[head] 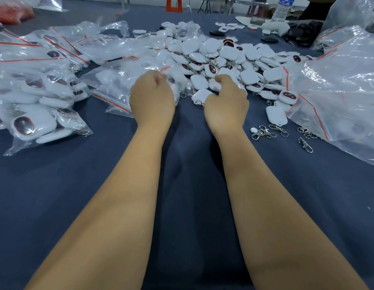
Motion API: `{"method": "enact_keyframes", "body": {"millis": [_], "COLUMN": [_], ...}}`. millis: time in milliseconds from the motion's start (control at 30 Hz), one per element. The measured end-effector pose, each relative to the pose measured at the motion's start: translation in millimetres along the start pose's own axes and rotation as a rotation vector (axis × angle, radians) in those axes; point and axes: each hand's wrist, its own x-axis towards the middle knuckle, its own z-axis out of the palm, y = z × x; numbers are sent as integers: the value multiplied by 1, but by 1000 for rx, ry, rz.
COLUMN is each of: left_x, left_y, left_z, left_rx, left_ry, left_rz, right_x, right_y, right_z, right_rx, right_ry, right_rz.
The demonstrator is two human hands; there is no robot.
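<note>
Just beside the left grip (152, 99), which pinches the top edge of a clear bag (119, 80), the right grip (225, 101) curls round a white case (213, 86) from the pile (225, 53) ahead, so I think the case goes into the bag next.

Worktop (192, 185), dark blue cloth cover, bearing: heap of loose white key fobs (230, 57), upper centre; filled clear zip bags (35, 114) with red seal strips, left; crumpled clear bags (339, 97), right edge; loose metal clasps (265, 131), centre right; water bottle (283, 9), upper right.
</note>
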Motion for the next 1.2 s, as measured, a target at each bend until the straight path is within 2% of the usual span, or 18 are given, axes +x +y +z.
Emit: {"method": "enact_keyframes", "body": {"millis": [67, 100, 200, 267, 333, 467, 533, 800, 900, 1000, 1100, 1200], "left_x": [3, 4, 0, -5, -12, -20, -20, -12, -12, -11, -6, -6], "left_y": [4, 5, 7, 8, 11, 8, 4, 0, 1, 1, -2, 1], "left_z": [-4, -5, -5, -1, 4, 13, 16, 18, 16, 13, 12, 12], "left_rx": [-298, -362, -311, -327, -327, -72, 77, 248, 172, -5, -86, -175], "left_ry": [106, 167, 271, 184, 24, -326, -412, -336, -329, -273, -208, -213], "left_rz": [-103, -104, 25, 127, 193, 292, 309, 200, 176, 102, 49, 44], "right_x": [0, -1, 0, 0, 1, 2, 3, 3, 3, 6, 4, 2], "right_y": [3, 4, 5, 4, 4, 4, 5, 7, 7, 5, 0, -4], "right_z": [1, 2, 4, 5, 6, 7, 7, 3, 5, 6, 5, 3], "right_rx": [-90, -133, -215, -217, -240, -270, -253, 40, 59, 72, 362, 627], "right_ry": [-108, -155, -177, -152, -154, -241, -251, -145, -134, -67, -63, -46], "right_rz": [7, 1, -17, -16, -24, -59, -59, 12, 3, -1, 91, 162]}}
